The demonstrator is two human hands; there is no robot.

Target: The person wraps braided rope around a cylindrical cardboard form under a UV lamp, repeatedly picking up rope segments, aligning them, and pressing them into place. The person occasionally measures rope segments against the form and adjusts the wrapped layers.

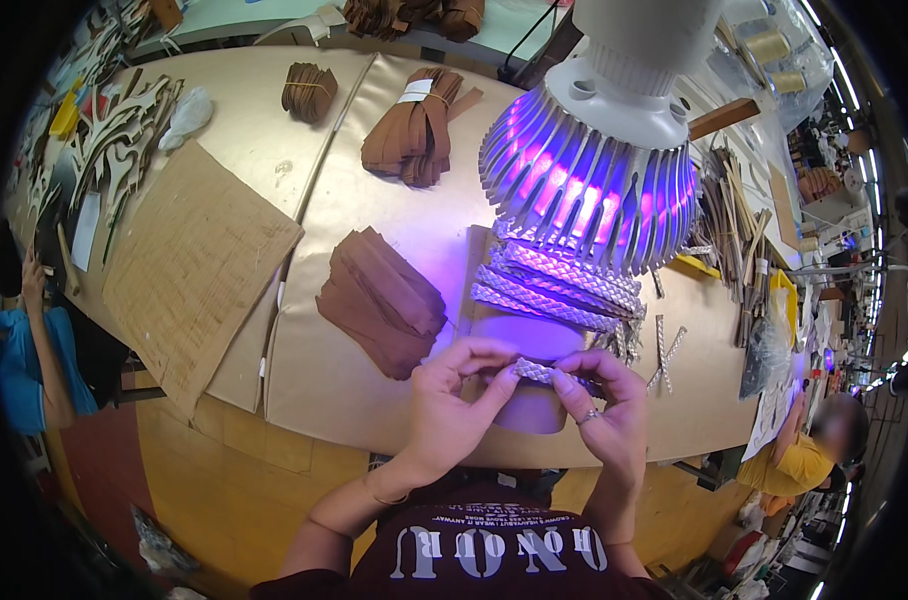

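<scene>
Between my two hands is a short length of pale braided strap (pixel 535 372), held sideways over the table's near edge. My left hand (pixel 461 395) pinches its left end between thumb and fingers. On the other end, my right hand (pixel 606 398), with a ring on one finger, presses its thumb and fingertips. A dark strip shows along the strap near the right fingers. Just beyond lies a pile of braided straps (pixel 534 297), lit violet by a large finned lamp (pixel 589 165). Part of the pile is hidden behind the lamp.
Loose brown strips (pixel 384 300) lie left of my hands. Farther back are a banded brown bundle (pixel 414 130) and a smaller bundle (pixel 310 92). A tan board (pixel 199 270) covers the table's left. Two crossed braided pieces (pixel 664 355) lie right. People work at both sides.
</scene>
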